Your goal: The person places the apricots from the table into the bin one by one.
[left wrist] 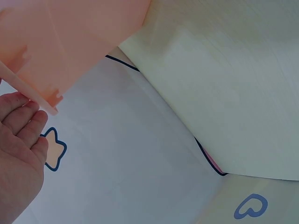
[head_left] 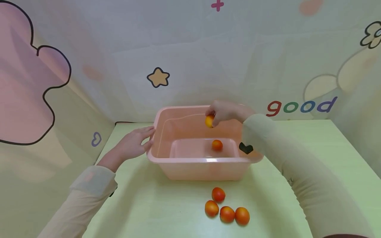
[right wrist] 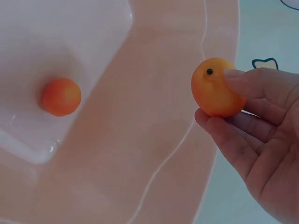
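Observation:
My right hand (head_left: 223, 110) pinches a small orange-yellow fruit (right wrist: 217, 88) between thumb and fingers, high inside the pink plastic basin (head_left: 205, 170) near its back wall. A dark round spot shows on that fruit in the right wrist view. Lower down, another orange fruit (head_left: 217, 145) lies on the basin floor. At the basin's left end, my left hand (head_left: 134, 143) rests its fingertips against the rim (left wrist: 28, 88); nothing else is in it. Several orange-red fruits (head_left: 227, 214) sit in a loose group on the table in front of the basin.
The pale green table (head_left: 143, 205) carries the basin and the loose fruits. Behind it hangs a light cloth backdrop (head_left: 190, 59) with a star, coloured letters and other drawings. Cloth sides also close in the left and right.

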The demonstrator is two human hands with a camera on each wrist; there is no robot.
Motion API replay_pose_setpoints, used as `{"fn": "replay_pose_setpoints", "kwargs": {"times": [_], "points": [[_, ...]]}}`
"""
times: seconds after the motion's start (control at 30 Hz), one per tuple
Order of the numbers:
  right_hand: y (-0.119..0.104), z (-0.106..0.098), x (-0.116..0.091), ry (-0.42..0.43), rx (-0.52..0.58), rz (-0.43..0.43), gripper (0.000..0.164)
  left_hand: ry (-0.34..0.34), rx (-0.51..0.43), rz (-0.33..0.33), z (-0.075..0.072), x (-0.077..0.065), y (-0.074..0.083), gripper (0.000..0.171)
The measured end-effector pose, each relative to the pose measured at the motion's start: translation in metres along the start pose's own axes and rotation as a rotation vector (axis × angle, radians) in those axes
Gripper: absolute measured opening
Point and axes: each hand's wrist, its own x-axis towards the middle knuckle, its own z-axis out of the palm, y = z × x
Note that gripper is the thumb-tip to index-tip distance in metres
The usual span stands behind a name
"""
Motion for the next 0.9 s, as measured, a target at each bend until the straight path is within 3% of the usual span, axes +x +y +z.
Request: {"fn": "replay_pose_setpoints", "kwargs": {"times": [0.1, 0.23, 0.37, 0.57, 0.7, 0.9], "points": [[0.009, 0.005, 0.007, -0.014, 0.079, 0.045, 0.009, 0.010, 0.004, 0.010, 0.001, 0.000, 0.000, 0.050], [0.021, 0.014, 0.014, -0.028, 0.252, 0.173, 0.013, 0.009, 0.002, 0.011, 0.001, -0.001, 0.000, 0.050], [0.029, 0.024, 0.022, -0.029, 0.335, 0.256, 0.022, 0.004, -0.003, 0.004, 0.001, -0.001, 0.000, 0.050], [0.032, 0.036, 0.033, -0.016, 0.350, 0.276, 0.025, 0.013, -0.003, 0.012, 0.000, -0.001, 0.000, 0.050], [0.034, 0.045, 0.038, -0.043, 0.310, 0.242, 0.022, 0.017, 0.004, 0.017, 0.000, 0.000, -0.001, 0.050], [0.035, 0.057, 0.042, -0.108, 0.414, 0.299, 0.022, 0.012, 0.003, 0.008, 0.000, 0.000, -0.001, 0.050]]}}
